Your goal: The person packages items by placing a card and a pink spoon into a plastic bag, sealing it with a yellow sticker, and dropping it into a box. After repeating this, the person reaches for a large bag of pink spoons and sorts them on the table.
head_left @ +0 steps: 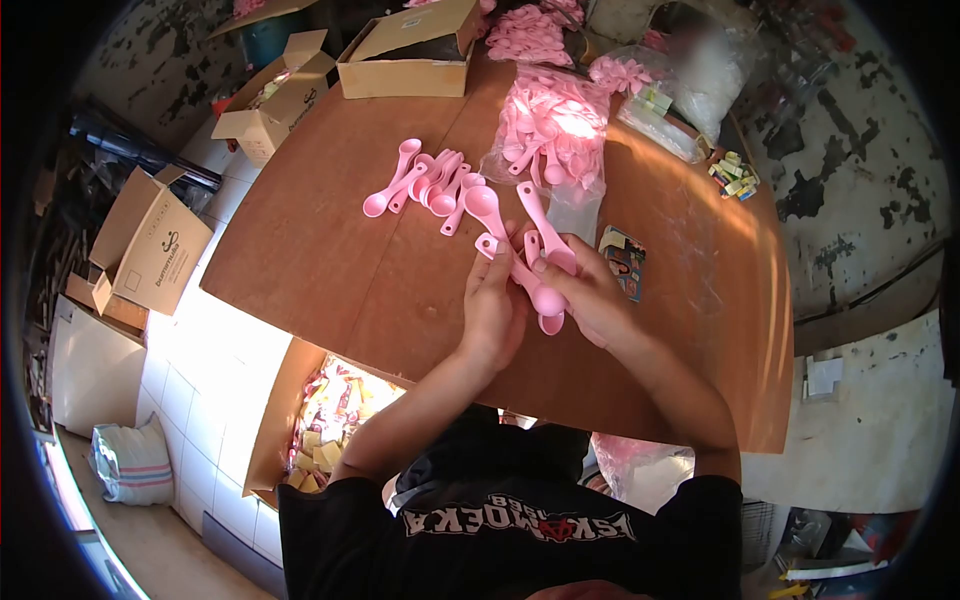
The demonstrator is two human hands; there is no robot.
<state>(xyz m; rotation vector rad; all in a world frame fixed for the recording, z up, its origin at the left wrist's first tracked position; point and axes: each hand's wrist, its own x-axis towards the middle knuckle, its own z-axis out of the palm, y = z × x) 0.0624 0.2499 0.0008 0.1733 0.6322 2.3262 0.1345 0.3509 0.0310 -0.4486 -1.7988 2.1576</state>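
My left hand [492,312] is closed on pink measuring spoons [484,208], its thumb pressed near a handle end with a hole. Opposite it, my right hand [592,292] grips more pink spoons [556,256] of the same kind, the thumb lying across one bowl. The two bunches meet and overlap between the hands, above the brown table [350,290]. Just beyond the left hand, several loose pink spoons [425,182] lie in a row. A small printed card [622,264] lies right of the right hand.
A clear bag of pink spoons [555,120] lies at the back of the table, near an open cardboard box [405,75]. Small yellowish packets [733,176] sit at the right edge. More cartons [155,245] stand on the floor at left; a box of wrappers [275,420] stands below the front edge.
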